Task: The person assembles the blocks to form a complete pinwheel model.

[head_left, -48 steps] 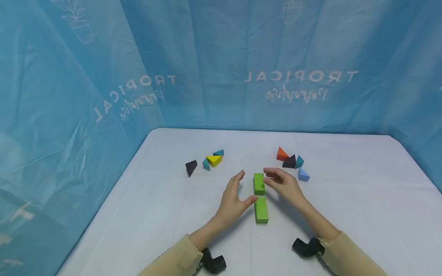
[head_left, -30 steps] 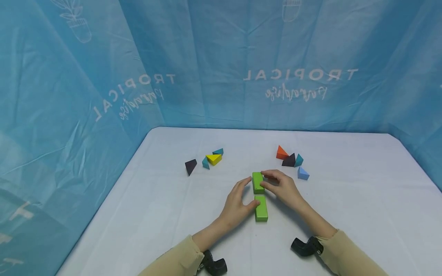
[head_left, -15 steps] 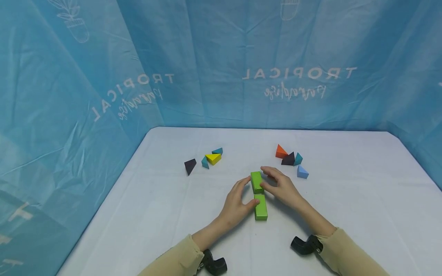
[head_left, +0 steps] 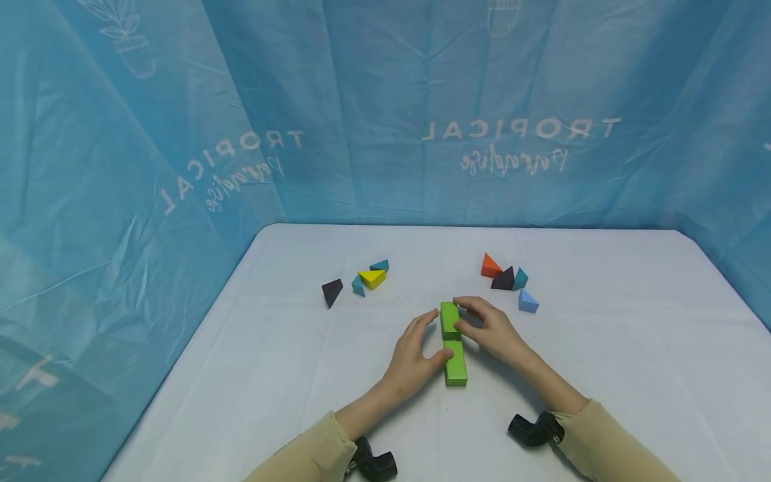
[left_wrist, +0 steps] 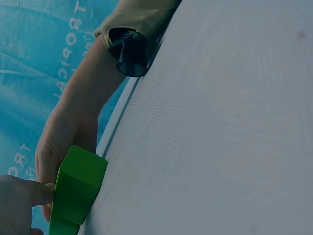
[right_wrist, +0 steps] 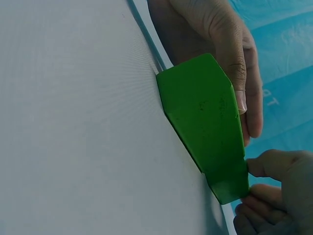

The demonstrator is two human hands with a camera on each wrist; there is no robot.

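Note:
Two green rectangular blocks lie end to end in the middle of the table: a near block (head_left: 456, 365) and a far block (head_left: 450, 320). My left hand (head_left: 409, 358) is on their left side, its thumb tip at the near block and its fingers stretched toward the far block's left side. My right hand (head_left: 490, 328) is on the right, thumb and forefinger tips at the far block's right side. In the right wrist view, the near block (right_wrist: 200, 105) hides part of my left hand (right_wrist: 220, 44), and the right thumb (right_wrist: 271, 164) touches the far block's side.
Left of centre lie a black wedge (head_left: 332, 292), a yellow triangular block (head_left: 373, 278) and two teal pieces. At the right are an orange wedge (head_left: 490, 266), a black one (head_left: 503, 278), a teal one (head_left: 521, 278) and a light blue one (head_left: 527, 302). Blue curtains (head_left: 385, 134) border the table.
My left hand has come right, its fingers nearer the far block. The far block turned slightly left, then came back nearly in line; the gap between the green blocks has narrowed.

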